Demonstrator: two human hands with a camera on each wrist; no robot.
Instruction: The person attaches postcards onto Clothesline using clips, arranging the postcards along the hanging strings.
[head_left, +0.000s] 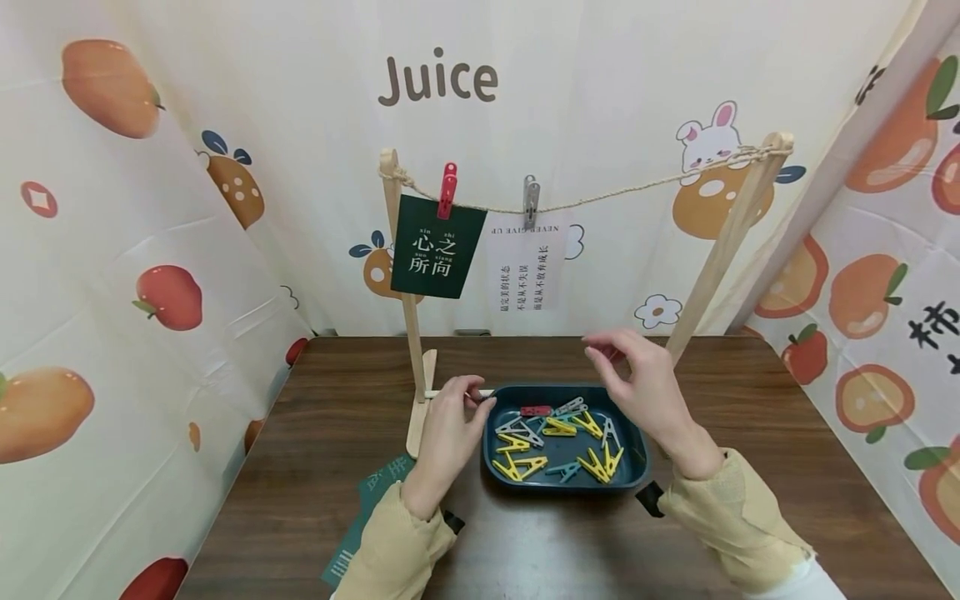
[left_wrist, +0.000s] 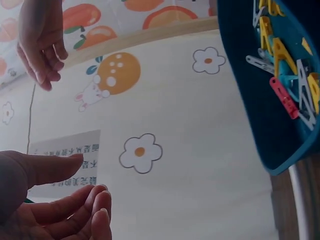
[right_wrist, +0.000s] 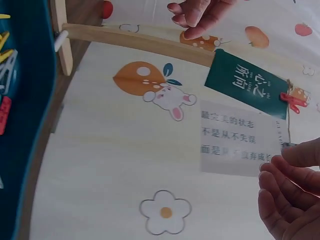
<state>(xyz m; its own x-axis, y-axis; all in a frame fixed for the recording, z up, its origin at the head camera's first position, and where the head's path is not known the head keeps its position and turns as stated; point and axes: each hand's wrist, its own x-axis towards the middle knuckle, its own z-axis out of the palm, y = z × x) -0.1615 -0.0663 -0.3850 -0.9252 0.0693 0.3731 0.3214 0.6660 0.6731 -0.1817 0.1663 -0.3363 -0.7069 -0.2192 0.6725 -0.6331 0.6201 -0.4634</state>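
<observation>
White card (head_left: 525,271): grey peg (head_left: 531,200) above, Chinese lettering sideways, partly washed out.
Your left hand (head_left: 450,421): thumb, fingertips apart.
Your right hand (head_left: 645,383): same, slightly.
Green paper (head_left: 372,492): sleeve (head_left: 397,542) hides part.

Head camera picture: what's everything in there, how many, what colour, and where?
Curtain: cream, fruit-printed, around table, count unclear
Table: one, brown, below
Posts: two, pale, at string's ends
Rod: one, white, by left post
String: one, tan, between posts
Hanging cards: two, green, white, on string
Hanging clips: two, red, grey, on string
Tray: one, dark blue, on table
Loose clips: over ten, yellow, grey, teal, red, in tray
Flat cards: count unclear, green, table's left
Hands: two, bare, near tray
Sleeves: two, tan, on arms
Straps: two, black, at wrists
</observation>
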